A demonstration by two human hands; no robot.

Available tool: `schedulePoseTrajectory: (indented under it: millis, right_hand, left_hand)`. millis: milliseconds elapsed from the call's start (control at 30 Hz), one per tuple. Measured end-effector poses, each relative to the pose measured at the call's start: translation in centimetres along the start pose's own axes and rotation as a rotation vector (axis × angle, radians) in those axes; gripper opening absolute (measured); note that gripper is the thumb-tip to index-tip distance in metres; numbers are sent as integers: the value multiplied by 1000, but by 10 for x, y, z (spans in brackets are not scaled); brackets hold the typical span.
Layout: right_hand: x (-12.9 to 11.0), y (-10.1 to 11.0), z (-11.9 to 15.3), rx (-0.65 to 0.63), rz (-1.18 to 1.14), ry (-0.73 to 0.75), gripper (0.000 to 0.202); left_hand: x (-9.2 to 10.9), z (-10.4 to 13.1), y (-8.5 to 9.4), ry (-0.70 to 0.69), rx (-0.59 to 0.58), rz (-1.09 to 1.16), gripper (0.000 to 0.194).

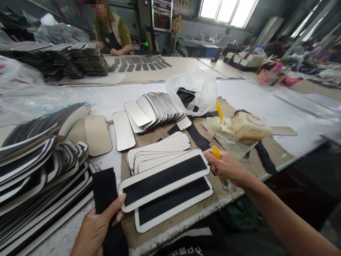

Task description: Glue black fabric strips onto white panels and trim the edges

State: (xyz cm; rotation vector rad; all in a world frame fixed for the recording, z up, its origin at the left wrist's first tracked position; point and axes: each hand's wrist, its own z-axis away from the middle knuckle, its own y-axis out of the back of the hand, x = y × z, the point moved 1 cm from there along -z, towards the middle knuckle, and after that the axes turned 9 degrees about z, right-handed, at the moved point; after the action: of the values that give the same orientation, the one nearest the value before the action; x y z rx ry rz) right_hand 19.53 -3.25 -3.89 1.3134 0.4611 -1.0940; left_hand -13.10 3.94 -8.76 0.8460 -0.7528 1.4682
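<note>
A long white rounded panel (122, 208) with a black strip (165, 179) on its face is held between my two hands. My left hand (92, 227) pinches its left end, thumb on top, and also holds a bundle of black fabric strips (104, 188). Gripping the right end, my right hand (229, 166) also holds a yellow-handled brush (216, 153), its bristles hanging low and partly hidden. A second panel (174, 217) with a black strip lies partly under the held one. Just behind is a fanned pile of plain white panels (160, 145).
At left rise stacks of finished-looking panels (45, 177). Smaller white pieces (157, 108) lie fanned behind. A plastic bag (205, 89) holds black material. On the right, a glue-crusted container (247, 126) has another yellow handle (219, 110). A person (114, 33) stands across the table.
</note>
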Motion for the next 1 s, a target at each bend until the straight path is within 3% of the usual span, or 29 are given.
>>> schedulePoseTrajectory:
  millis: [100, 200, 400, 567, 1000]
  right_hand:
    - [-1, -4, 10, -8, -68, -9, 42]
    - [-3, -5, 16, 33, 62, 53, 37]
    - [4, -14, 22, 267, 385, 198, 31]
    - [14, -24, 29, 360, 499, 224, 31]
    - [18, -29, 38, 457, 724, 328, 34]
  left_hand:
    - [0, 7, 0, 48, -28, 53, 45]
    - [-2, 11, 0, 46, -5, 59, 44]
    - [-13, 15, -1, 49, 27, 61, 45]
    - [-14, 21, 0, 10, 5, 28, 45]
    - [-21, 28, 0, -52, -91, 65, 39]
